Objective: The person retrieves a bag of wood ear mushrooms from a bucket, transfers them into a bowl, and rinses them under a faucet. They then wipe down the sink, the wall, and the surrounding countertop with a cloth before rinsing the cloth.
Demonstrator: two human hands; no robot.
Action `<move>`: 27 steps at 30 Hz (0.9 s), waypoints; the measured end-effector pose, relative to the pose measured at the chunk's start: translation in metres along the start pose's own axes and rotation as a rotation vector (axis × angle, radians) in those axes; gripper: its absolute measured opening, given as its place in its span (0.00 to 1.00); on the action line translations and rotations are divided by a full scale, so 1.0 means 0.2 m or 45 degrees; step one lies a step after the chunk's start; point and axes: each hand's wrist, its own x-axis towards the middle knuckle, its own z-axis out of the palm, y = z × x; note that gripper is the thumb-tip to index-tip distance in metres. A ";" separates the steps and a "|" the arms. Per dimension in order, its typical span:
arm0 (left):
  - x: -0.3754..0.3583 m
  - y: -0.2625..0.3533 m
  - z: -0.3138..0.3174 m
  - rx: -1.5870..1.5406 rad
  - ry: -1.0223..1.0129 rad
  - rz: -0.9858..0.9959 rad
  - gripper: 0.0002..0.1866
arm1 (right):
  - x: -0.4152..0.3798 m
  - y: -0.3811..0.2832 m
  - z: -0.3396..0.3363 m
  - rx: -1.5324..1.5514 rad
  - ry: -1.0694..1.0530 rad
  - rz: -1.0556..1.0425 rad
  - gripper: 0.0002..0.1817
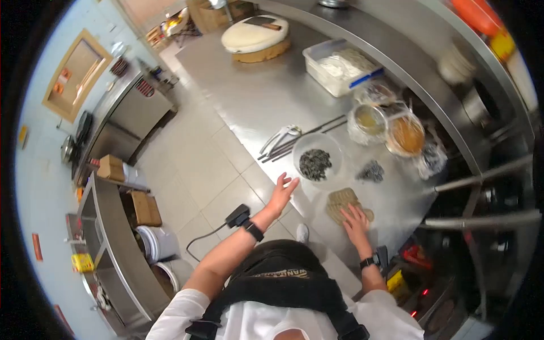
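My right hand (355, 220) lies with spread fingers on a folded greenish-brown cloth (342, 203) at the near part of the steel counter (255, 96). At the counter's left edge my left hand (283, 191) hovers with its fingers apart and nothing in it. Just beyond it stands a clear round bowl (339, 164) holding dark, shredded pieces (315, 164). A small dark heap (371, 171) sits to the bowl's right. Behind the bowl lie several long dark sticks (317, 129) and a white-handled tool (279, 139).
Plastic-wrapped bowls (405, 135) stand at the right. A white tub (335, 71) of pale contents is farther back, and a round board (255, 35) with a cleaver (264, 22) is at the far end. A shelf (396, 54) overhangs the right side.
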 end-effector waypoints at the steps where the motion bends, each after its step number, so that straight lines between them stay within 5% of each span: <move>1: 0.09 0.00 0.05 -0.038 0.028 -0.063 0.43 | 0.02 0.04 -0.03 -0.003 -0.027 -0.039 0.22; 4: 0.25 0.00 0.14 -0.137 0.104 -0.139 0.43 | 0.08 0.10 -0.13 -0.019 0.048 0.131 0.23; 6: 0.39 -0.11 0.14 -0.091 -0.249 -0.258 0.38 | 0.13 0.17 -0.13 -0.084 0.091 0.177 0.24; 8: 0.46 -0.32 0.17 -0.414 0.010 -0.188 0.34 | 0.17 0.24 -0.13 -0.132 0.079 0.152 0.26; 11: 0.32 -0.28 0.08 -0.326 -0.111 -0.012 0.32 | 0.24 0.39 -0.09 -0.354 0.037 0.084 0.24; 16: -0.23 -0.23 -0.32 -0.697 -0.130 -0.075 0.34 | 0.33 0.06 -0.17 0.030 0.468 -0.045 0.17; 17: -0.37 -0.19 -0.40 -0.713 -0.098 -0.064 0.35 | 0.40 0.06 -0.09 0.201 0.457 -0.262 0.13; 19: -0.57 -0.22 -0.58 -0.743 -0.043 -0.017 0.36 | 0.56 -0.13 0.10 0.942 0.029 -0.059 0.12; 23: -0.90 -0.36 -0.87 -0.911 0.159 0.130 0.37 | 0.54 -1.09 0.22 1.230 -0.985 -0.016 0.25; 27: -1.25 -0.46 -1.13 -0.983 0.504 0.253 0.38 | 0.38 -1.76 0.51 1.194 -1.342 -0.160 0.30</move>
